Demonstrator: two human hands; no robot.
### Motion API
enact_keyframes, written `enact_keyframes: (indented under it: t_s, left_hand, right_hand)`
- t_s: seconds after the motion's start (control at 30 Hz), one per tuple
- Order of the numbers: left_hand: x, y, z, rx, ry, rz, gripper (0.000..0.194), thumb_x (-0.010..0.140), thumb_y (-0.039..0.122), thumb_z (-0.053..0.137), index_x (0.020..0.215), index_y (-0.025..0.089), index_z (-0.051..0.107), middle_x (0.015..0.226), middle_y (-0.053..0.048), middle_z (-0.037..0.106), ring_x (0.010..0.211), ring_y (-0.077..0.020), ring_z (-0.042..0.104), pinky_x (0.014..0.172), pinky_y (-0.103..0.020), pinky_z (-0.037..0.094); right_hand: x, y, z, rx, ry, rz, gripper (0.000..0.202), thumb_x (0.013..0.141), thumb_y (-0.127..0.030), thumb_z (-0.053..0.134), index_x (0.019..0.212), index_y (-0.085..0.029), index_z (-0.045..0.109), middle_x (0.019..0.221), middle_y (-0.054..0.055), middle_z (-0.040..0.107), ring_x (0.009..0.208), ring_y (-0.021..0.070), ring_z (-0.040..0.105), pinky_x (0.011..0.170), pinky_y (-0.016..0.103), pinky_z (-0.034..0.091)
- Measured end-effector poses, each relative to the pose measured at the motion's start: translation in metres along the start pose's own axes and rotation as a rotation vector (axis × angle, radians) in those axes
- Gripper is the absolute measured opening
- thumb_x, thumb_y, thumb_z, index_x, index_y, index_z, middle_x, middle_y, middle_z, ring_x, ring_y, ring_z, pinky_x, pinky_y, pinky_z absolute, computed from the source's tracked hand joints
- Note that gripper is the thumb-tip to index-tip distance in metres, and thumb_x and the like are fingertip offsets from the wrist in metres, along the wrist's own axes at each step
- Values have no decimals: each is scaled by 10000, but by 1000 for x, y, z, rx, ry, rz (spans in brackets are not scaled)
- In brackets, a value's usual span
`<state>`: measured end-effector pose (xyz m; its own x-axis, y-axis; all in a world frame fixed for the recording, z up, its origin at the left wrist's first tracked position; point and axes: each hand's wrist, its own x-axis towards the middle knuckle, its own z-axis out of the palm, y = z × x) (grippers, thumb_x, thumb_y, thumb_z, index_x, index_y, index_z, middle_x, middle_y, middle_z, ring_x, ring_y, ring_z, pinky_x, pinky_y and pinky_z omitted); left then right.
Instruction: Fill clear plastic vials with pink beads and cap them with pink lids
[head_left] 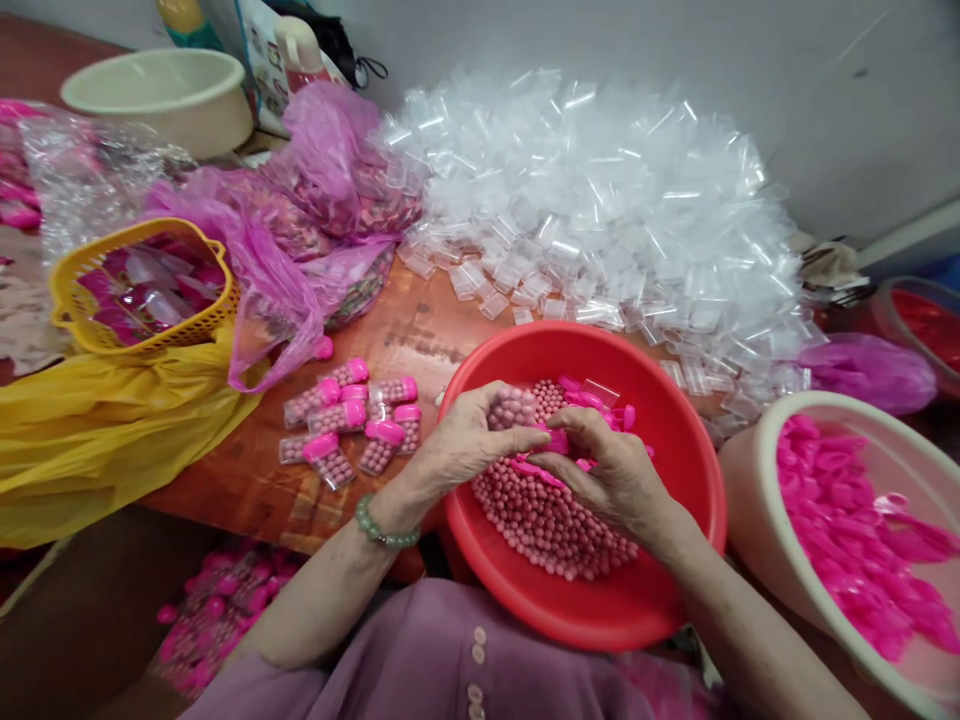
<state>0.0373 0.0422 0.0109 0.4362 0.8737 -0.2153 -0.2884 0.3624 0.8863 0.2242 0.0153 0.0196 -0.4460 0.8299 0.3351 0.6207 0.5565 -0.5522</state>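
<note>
Over the red basin [697, 480], my left hand [480, 435] is closed round a clear container filled with pink beads [511, 408]. My right hand [604, 465] pinches a bright pink cap [556, 440] at the end of that container, its thumb and forefinger close to my left thumb. Loose pink beads [555, 535] lie in the basin below both hands, with several pink plastic pieces among them. Left of the basin, several filled containers with pink caps [334, 410] lie on the brown table [247, 490].
Clear empty containers [600, 190] are heaped behind the basin. A cream tub [765, 470] of pink pieces stands at right. At left are a yellow basket [150, 340], a yellow bag [105, 440] and purple bags [277, 270]; a cream basin [172, 110] stands behind.
</note>
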Motion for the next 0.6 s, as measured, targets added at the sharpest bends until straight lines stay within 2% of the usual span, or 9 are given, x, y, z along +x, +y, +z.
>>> enact_keyframes:
  t_s: [0.13,0.23,0.3,0.37,0.5,0.6]
  left_hand:
    - [-1,1,-3,6,-54,12,279,774,338,750,876,133,592,786,25,591,693,-75,553,659,-209,438]
    - [0,-1,-6,17,-123,30,260,831,370,690,889,138,588,753,24,581,677,-79,544,669,-219,435]
    - [0,-1,-7,14,-153,42,247,849,368,668,914,139,600,764,17,583,692,-82,541,687,-223,434]
    - [1,-1,-6,14,-146,38,240,835,346,681,937,139,616,804,10,583,717,-84,535,697,-221,425]
    - [1,0,-2,21,-127,41,234,809,309,698,967,146,640,849,-1,589,767,-100,537,732,-230,423]
    - [1,0,-2,52,-125,50,184,823,284,678,943,151,638,809,14,552,749,-96,508,731,-230,415]
  right_hand:
    - [1,0,1,152,22,108,166,837,-272,719,931,-226,591,670,-44,619,528,94,552,520,202,452]
    - [3,0,-1,448,53,299,199,826,-337,728,853,-222,568,672,-36,627,559,114,608,529,227,503]
    - [8,-1,-5,641,118,410,250,802,-345,750,843,-228,534,679,-38,652,565,129,647,540,250,547]
    - [15,-2,-9,733,206,453,274,775,-321,777,841,-232,526,679,-49,664,565,125,661,554,253,572]
    - [28,-3,-7,648,319,389,224,767,-322,784,840,-225,596,807,-16,693,742,133,698,711,278,601]
    - [32,-3,0,506,311,319,197,795,-339,760,886,-228,625,861,4,682,812,151,692,773,310,592]
